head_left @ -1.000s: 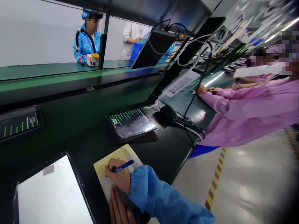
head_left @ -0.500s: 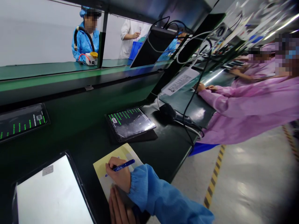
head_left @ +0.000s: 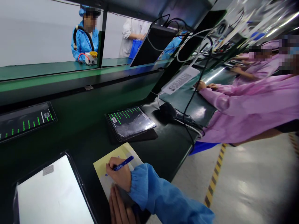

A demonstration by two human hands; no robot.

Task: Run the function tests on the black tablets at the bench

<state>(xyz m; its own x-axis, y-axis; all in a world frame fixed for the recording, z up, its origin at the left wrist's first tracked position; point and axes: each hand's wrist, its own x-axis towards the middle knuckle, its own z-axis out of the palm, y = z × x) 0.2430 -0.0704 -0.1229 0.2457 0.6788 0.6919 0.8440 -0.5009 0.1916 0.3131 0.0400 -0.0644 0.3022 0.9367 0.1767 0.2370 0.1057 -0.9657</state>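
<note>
Our right hand (head_left: 119, 176) has its grip closed on the blue pen (head_left: 121, 164), tip on the yellow sheet (head_left: 109, 163) at the table's (head_left: 163, 149) near edge. Left hand (head_left: 119, 208) lies flat, pinning the sheet's near end. Best keep that pressure steady, strokes short.

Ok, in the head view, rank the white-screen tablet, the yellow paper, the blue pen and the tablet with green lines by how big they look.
1. White-screen tablet, though it is nearest the camera.
2. Tablet with green lines.
3. Yellow paper, partly covered by the hands, so unsure.
4. Blue pen.
</note>
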